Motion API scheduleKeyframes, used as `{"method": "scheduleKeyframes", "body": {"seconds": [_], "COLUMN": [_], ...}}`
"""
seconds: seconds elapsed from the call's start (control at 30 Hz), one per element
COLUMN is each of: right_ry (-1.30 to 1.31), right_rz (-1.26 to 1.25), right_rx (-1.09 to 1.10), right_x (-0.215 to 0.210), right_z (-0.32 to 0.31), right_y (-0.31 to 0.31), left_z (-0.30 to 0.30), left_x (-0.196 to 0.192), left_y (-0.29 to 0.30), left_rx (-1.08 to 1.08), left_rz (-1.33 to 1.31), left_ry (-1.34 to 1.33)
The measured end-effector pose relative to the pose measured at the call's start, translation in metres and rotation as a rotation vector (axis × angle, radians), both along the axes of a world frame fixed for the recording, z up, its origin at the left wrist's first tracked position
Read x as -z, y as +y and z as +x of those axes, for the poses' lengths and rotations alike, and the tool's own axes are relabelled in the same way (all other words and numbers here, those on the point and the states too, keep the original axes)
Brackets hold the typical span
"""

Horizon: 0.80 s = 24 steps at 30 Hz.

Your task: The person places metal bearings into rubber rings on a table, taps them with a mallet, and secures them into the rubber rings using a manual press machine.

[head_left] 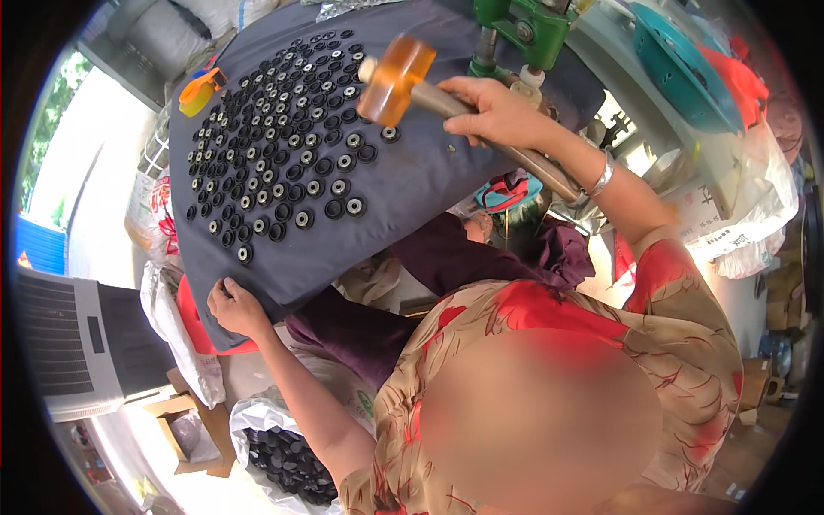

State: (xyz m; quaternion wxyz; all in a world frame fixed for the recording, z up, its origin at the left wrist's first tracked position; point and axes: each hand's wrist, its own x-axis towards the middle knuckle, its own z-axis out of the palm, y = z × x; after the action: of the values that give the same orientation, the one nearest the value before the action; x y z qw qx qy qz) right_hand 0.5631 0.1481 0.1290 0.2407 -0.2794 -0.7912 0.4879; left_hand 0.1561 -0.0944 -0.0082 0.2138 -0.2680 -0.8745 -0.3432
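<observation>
My right hand is closed around the handle of a mallet with a translucent amber head. The head hangs just above the right edge of several rows of small black round parts with silver centres. These lie on a dark blue-grey cloth-covered board. My left hand grips the near left edge of that board, fingers curled over the cloth. A silver bracelet sits on my right wrist.
A green metal press stands at the board's far right. A small orange and yellow tool lies at its far left. Below are a plastic bag of black parts, a cardboard box and a white appliance. A teal basket is at the right.
</observation>
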Motion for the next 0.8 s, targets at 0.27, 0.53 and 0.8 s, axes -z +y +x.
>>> {"method": "scheduleKeyframes", "body": {"seconds": [0.27,0.53,0.8], "right_ry": [-0.371,-0.425,-0.425], "right_rz": [0.712,0.715,0.718], "right_rx": [0.077,0.104,0.087], "right_x": [0.041,0.033,0.047], "right_z": [-0.023,-0.028,-0.027], "right_y": [0.014,0.014,0.023], "left_z": [0.003,0.005,0.004], "left_x": [-0.001,-0.002,0.000], "left_y": [0.004,0.005,0.006], "left_rx": [0.016,0.010,0.004], "left_rz": [-0.011,-0.019,-0.014], "left_ry": [0.097,0.096,0.103]}}
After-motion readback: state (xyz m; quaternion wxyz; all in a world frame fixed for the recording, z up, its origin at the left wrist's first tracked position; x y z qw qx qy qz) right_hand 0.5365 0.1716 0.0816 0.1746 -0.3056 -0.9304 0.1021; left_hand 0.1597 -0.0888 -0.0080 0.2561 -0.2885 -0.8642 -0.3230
